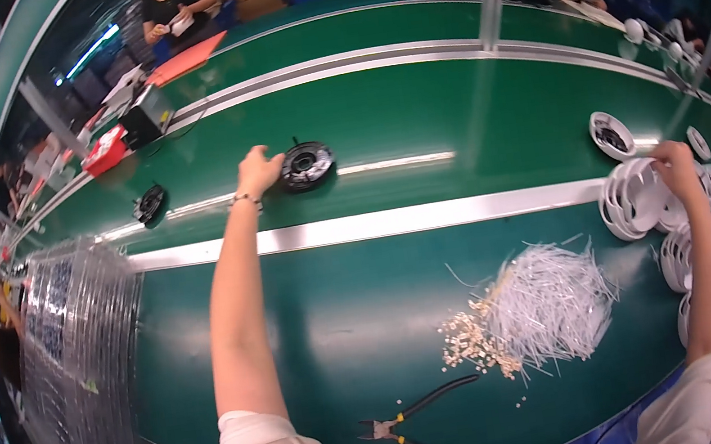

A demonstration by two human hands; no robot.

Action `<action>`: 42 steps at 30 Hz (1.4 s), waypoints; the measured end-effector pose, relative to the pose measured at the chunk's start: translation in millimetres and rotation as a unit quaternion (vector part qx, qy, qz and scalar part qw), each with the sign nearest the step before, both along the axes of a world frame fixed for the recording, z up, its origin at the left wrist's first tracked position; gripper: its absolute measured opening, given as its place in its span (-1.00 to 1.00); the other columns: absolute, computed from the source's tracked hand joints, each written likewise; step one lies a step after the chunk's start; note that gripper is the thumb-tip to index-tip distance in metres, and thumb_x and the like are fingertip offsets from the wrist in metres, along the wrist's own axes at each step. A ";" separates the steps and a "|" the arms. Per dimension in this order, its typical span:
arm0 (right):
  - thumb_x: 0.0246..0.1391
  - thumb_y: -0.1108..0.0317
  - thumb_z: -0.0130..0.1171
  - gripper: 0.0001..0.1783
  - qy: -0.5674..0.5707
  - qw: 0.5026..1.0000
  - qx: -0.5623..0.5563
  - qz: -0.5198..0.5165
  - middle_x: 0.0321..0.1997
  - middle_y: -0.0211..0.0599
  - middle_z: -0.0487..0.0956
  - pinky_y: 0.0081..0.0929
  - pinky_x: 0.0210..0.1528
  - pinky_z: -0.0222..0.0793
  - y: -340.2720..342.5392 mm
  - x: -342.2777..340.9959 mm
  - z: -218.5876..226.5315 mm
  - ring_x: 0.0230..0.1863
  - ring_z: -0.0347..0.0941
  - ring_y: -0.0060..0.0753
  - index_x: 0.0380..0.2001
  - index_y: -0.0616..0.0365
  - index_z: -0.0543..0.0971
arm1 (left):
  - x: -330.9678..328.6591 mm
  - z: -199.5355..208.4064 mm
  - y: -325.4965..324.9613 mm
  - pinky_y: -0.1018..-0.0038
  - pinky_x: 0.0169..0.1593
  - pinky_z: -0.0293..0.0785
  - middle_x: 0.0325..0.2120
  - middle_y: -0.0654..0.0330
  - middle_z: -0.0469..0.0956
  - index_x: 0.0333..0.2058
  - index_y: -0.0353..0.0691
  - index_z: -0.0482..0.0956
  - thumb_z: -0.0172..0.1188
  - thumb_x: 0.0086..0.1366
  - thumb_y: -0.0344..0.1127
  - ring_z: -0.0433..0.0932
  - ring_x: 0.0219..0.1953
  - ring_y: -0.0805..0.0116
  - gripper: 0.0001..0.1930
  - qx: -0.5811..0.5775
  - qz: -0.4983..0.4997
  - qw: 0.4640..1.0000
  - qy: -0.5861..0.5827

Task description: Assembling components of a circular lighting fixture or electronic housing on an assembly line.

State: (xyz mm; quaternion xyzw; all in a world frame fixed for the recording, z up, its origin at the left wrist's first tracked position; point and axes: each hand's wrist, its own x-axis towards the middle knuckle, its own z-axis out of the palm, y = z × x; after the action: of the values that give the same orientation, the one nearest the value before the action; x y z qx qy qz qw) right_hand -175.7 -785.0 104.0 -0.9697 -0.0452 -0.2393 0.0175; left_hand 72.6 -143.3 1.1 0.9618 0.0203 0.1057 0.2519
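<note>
Out ahead, my left hand (260, 172) is closed at the left rim of a black round part (308, 165) with a ring-shaped middle. This part rests on the green conveyor belt (449, 109); some of my fingers are hidden behind the hand. At the far right, my right hand (675, 162) pinches the upper rim of a white round housing (639, 191), the top one of a nested stack. Just beyond that hand, a white bowl-shaped housing (612, 136) with a dark inside sits on the belt.
Nearer me on the green table (348, 296) lie pliers (386, 429), a heap of clear thin strips (553, 303) and small beige pieces (472, 342). Stacked clear trays (81, 369) stand left. Another black part (150, 203) lies on the belt. Co-workers sit beyond and right.
</note>
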 end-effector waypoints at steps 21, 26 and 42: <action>-0.23 0.37 0.12 -0.85 0.233 0.912 0.108 0.321 -0.65 -0.13 0.49 -0.38 -0.51 0.39 375.4 -100.0 -58.1 -0.61 0.44 -0.17 -0.57 0.26 0.53 | -210.7 -33.2 -51.2 0.56 -0.05 0.29 -0.20 0.05 0.38 -0.08 -0.37 0.11 -0.10 0.15 -0.59 0.38 -0.13 0.40 -0.66 -0.602 -0.026 0.790 -0.112; -0.33 0.03 0.23 -0.40 0.205 0.930 0.033 0.304 -0.24 -0.02 0.42 -0.25 -0.25 0.30 389.8 -108.7 -39.1 -0.28 0.36 -0.06 -0.27 0.27 0.44 | -224.2 -35.0 -48.3 0.58 -0.07 0.30 -0.15 -0.02 0.36 -0.08 -0.36 0.04 -0.12 0.18 -0.55 0.38 -0.13 0.41 -0.66 -0.609 -0.013 0.781 -0.135; -0.60 0.11 0.41 0.19 0.157 0.844 0.315 0.405 0.09 0.05 0.13 -0.25 0.16 -0.08 393.7 -86.5 -12.1 0.15 0.03 0.00 0.10 0.32 -0.02 | -243.1 -28.2 -52.3 0.53 -0.05 0.31 -0.18 0.04 0.34 -0.08 -0.31 0.05 -0.04 0.09 -0.59 0.37 -0.14 0.40 -0.58 -0.604 -0.056 0.775 -0.176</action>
State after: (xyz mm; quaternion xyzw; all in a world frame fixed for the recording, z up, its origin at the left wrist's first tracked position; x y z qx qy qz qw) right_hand -262.2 -391.3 91.9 -0.8322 -0.3524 -0.0573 0.4243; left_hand -170.5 -195.7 -27.1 0.5759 -0.0184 0.2243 0.7859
